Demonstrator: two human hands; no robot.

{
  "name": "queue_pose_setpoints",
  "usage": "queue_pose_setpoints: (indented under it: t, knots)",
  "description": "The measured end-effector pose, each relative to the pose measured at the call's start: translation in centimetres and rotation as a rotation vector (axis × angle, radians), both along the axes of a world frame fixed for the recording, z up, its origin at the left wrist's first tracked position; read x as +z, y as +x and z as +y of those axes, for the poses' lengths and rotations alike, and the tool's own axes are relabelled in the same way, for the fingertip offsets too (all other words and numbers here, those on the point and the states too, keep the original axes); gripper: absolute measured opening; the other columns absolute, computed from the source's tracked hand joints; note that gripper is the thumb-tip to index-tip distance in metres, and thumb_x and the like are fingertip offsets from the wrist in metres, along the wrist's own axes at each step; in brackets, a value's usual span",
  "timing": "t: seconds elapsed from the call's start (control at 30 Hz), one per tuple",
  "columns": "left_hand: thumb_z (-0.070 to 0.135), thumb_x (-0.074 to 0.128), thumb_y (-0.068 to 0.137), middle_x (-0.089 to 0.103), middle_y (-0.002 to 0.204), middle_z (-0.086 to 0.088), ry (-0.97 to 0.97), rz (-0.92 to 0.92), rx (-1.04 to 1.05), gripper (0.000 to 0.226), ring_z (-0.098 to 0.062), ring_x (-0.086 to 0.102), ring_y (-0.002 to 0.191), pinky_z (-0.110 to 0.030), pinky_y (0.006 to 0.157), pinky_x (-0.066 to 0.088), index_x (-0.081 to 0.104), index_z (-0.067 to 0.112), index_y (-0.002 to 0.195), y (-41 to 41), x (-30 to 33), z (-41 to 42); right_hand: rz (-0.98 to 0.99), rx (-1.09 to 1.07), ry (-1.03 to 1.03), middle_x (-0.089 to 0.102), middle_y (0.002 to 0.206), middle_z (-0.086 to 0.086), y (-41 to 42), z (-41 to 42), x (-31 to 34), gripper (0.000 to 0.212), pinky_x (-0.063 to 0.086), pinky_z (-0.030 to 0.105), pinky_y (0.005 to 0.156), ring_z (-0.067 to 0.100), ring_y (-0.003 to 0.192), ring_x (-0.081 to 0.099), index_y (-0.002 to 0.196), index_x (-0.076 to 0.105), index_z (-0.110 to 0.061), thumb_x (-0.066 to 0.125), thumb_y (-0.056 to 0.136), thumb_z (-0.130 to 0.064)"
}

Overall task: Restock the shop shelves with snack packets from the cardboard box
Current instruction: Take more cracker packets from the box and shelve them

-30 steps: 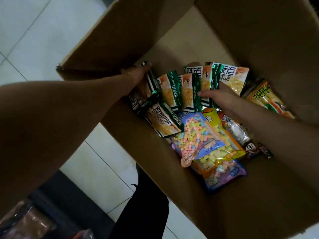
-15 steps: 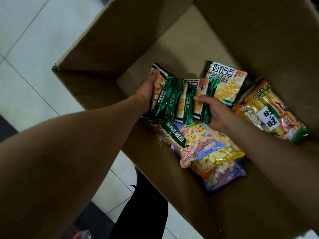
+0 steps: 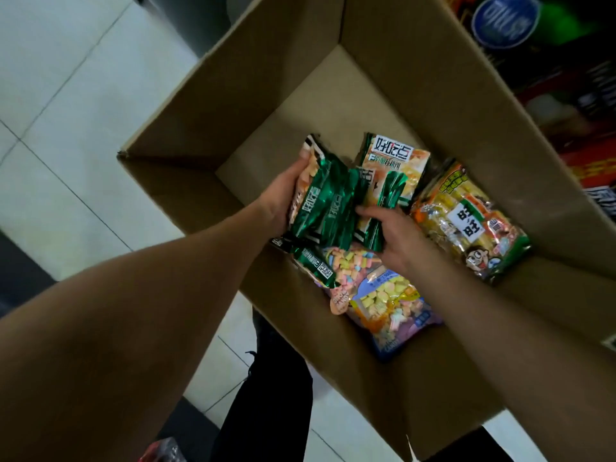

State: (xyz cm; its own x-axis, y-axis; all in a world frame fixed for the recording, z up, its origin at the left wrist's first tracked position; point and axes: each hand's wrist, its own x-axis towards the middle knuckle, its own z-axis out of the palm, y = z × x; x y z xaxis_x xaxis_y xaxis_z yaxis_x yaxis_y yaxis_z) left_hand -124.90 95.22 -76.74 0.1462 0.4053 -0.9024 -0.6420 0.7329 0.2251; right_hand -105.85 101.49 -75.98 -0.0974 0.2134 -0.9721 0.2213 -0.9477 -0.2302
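An open cardboard box (image 3: 433, 105) stands on the tiled floor and both my arms reach down into it. My left hand (image 3: 281, 198) grips the left end of a bunch of green and orange snack packets (image 3: 328, 201), thumb on top. On the right end of the same bunch, my right hand (image 3: 396, 240) holds several packets (image 3: 383, 195) with fingers curled round them. The bunch is gathered upright between the two hands, above the box floor. One more green packet (image 3: 315, 261) lies under them.
A large orange packet with a cartoon face (image 3: 470, 221) lies at the box's right side. Bags of pastel candy (image 3: 373, 291) lie near the front wall. Stocked shelves (image 3: 566, 78) rise at the upper right. My dark trouser leg (image 3: 266, 395) stands beside the box.
Both hands have pressed the spread-out green packets together into one bunch and lifted it off the box floor. The large orange packet at the right is now uncovered.
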Motion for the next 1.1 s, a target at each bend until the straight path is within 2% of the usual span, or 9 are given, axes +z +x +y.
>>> queue_pose_setpoints:
  t: [0.1,0.23,0.37,0.47,0.57,0.7,0.87,1.03,1.1]
  knots:
    - [0.067,0.053,0.088,0.073,0.104,-0.014,-0.047,0.033,-0.062,0.064,-0.031,0.072,0.091,-0.041,0.076,0.061,0.07,0.007,0.103,2.2,0.1,0.1,-0.074,-0.047,0.001,0.072,0.11,0.012,1.9,-1.2,0.5,0.039,0.061,0.046,0.075,0.029,0.091,0.073,0.123,0.062,-0.013,0.068,0.085,-0.015]
    - [0.06,0.055,0.091,0.074,0.078,-0.008,-0.033,-0.011,-0.069,0.053,-0.022,0.071,0.065,-0.03,0.061,0.06,0.075,0.013,0.076,4.9,0.5,-0.1,-0.097,-0.06,0.008,0.068,0.117,0.011,5.4,-2.1,1.8,0.031,0.058,0.054,0.083,0.034,0.101,0.069,0.115,0.066,-0.015,0.069,0.084,-0.019]
    - [0.052,0.053,0.095,0.075,0.083,-0.009,0.008,-0.056,-0.026,0.044,-0.023,0.073,0.071,-0.03,0.063,0.06,0.075,0.015,0.087,7.4,1.1,-0.5,-0.288,0.054,0.141,0.06,0.129,-0.003,7.4,-3.6,4.0,0.066,0.04,0.043,0.106,0.024,0.119,0.055,0.144,0.044,-0.023,0.072,0.084,-0.022]
    - [0.046,0.052,0.098,0.076,0.081,-0.004,0.034,-0.046,0.05,0.042,-0.019,0.073,0.069,-0.026,0.061,0.058,0.081,0.021,0.079,9.3,1.7,-0.9,-0.472,0.135,0.269,0.044,0.151,0.003,7.4,-4.4,5.6,0.076,0.03,0.053,0.114,0.034,0.137,0.042,0.154,0.026,-0.027,0.065,0.089,-0.026]
    - [0.045,0.053,0.098,0.077,0.096,-0.01,0.051,-0.036,0.158,0.037,-0.024,0.075,0.079,-0.033,0.067,0.061,0.081,0.02,0.091,10.9,2.7,-1.4,-0.547,0.171,0.414,0.041,0.153,0.004,6.9,-4.6,7.0,0.075,0.031,0.049,0.113,0.034,0.139,0.04,0.154,0.024,-0.021,0.064,0.091,-0.022]
    - [0.05,0.052,0.096,0.065,0.129,-0.02,0.061,-0.044,0.253,0.051,-0.037,0.062,0.118,-0.052,0.105,0.047,0.064,0.012,0.129,12.3,4.6,-2.1,-0.59,0.212,0.517,0.043,0.147,0.008,5.8,-4.9,10.1,0.063,0.045,0.054,0.105,0.034,0.132,0.047,0.145,0.035,-0.017,0.065,0.09,-0.025]
    - [0.053,0.056,0.091,0.064,0.13,-0.02,0.071,-0.123,0.345,0.058,-0.038,0.061,0.12,-0.051,0.105,0.046,0.063,0.011,0.131,12.0,10.6,-2.3,-0.452,0.174,0.482,0.061,0.13,0.004,5.5,-5.0,16.5,0.056,0.05,0.043,0.099,0.026,0.112,0.062,0.142,0.04,-0.023,0.061,0.091,-0.023]
    - [0.052,0.057,0.092,0.07,0.12,-0.019,0.09,-0.126,0.267,0.05,-0.035,0.069,0.106,-0.046,0.089,0.056,0.072,0.012,0.117,9.9,21.1,-3.0,-0.38,0.173,0.43,0.05,0.146,0.001,5.2,-4.9,26.8,0.071,0.041,0.033,0.103,0.011,0.099,0.062,0.152,0.03,-0.023,0.062,0.089,-0.025]
    - [0.051,0.057,0.093,0.07,0.119,-0.02,0.066,-0.081,0.203,0.049,-0.037,0.068,0.108,-0.048,0.094,0.055,0.07,0.011,0.118,8.8,26.0,-3.1,-0.363,0.157,0.424,0.049,0.148,0.002,5.0,-5.1,31.8,0.072,0.04,0.038,0.108,0.017,0.113,0.06,0.152,0.032,-0.022,0.063,0.087,-0.027]
